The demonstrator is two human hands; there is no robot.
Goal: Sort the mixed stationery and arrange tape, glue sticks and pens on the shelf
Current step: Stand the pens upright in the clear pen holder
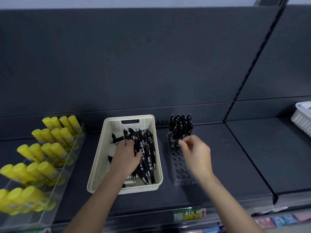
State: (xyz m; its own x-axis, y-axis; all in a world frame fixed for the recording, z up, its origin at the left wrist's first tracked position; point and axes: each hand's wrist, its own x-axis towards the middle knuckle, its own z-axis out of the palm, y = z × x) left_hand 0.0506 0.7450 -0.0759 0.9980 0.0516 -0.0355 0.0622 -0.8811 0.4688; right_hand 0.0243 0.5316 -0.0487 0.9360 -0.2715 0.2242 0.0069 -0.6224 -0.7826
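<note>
Left hand [126, 154]: reaches down into the cream basket [101, 158], palm down, forearm coming in from the lower left; the fingers are spread over the loose pens [146, 148] and touch them. Whether any pen is gripped cannot be told — the hand hides what lies under it.

Right hand [196, 153]: held above the clear pen rack [180, 167], wrist bent, forearm rising from the lower right. Thumb and fingers are curled toward each other near the front row of standing pens [180, 126]; the hand is blurred, so whether it pinches anything cannot be told.

Loose pens: black, with silver tips, heaped lengthways in the right half of the basket; a few lie apart at its left side.

Standing pens: upright in the rack's far holes, packed close; the near holes are bare.

Pen rack: on the dark shelf [227, 165], just right of the basket.

Glue sticks [50, 148]: yellow, leaning in rows inside a clear stepped tray [67, 167] at the left of the shelf — well apart from both hands.

White tray [301, 120]: at the far right edge, on the next shelf bay.

Shelf label [189, 214]: a yellow-green tag with a red arrow on the front rail.
</note>
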